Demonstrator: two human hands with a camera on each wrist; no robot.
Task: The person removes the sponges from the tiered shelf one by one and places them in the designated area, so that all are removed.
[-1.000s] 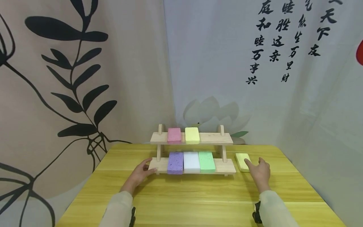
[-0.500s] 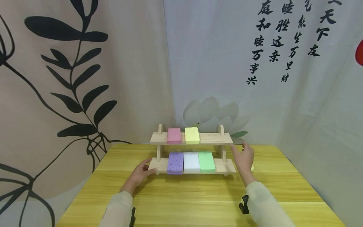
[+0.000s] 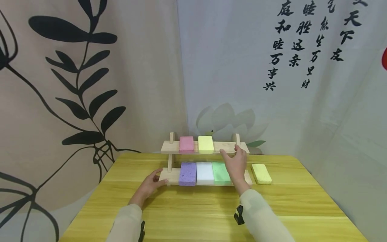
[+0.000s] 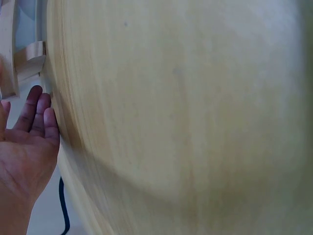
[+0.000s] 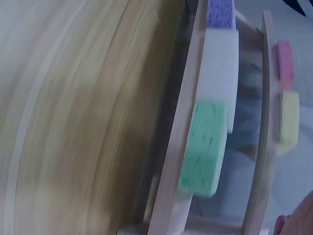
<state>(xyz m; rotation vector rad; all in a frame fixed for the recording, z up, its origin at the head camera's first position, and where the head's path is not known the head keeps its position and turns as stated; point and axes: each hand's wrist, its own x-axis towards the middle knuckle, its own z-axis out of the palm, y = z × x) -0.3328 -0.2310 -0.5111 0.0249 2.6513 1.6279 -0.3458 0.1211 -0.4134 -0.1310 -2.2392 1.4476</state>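
Observation:
A two-tier wooden rack (image 3: pixel 231 148) stands on the table. My left hand (image 3: pixel 147 188) holds the left end of its lower board, thumb at the front; in the left wrist view several fingers (image 4: pixel 36 115) extend beyond the board. My right hand (image 3: pixel 236 165), thumb and fingers spread around nothing, hovers before the upper board's right part, just right of the yellow sponge (image 3: pixel 206 145). A pink sponge (image 3: pixel 186 145) sits left of that one. Below are purple (image 3: pixel 187 174), white (image 3: pixel 204 173) and green (image 3: pixel 220 173) sponges side by side, the green partly hidden by my right hand.
Another yellow sponge (image 3: pixel 261 174) lies flat on the wooden table (image 3: pixel 193 211), right of the rack. A printed curtain (image 3: pixel 145 84) hangs close behind the table and rack.
My right hand has moved left from beside the loose yellow sponge to the front of the upper board, holding nothing. That sponge shows again. My left hand and the rack stay put.

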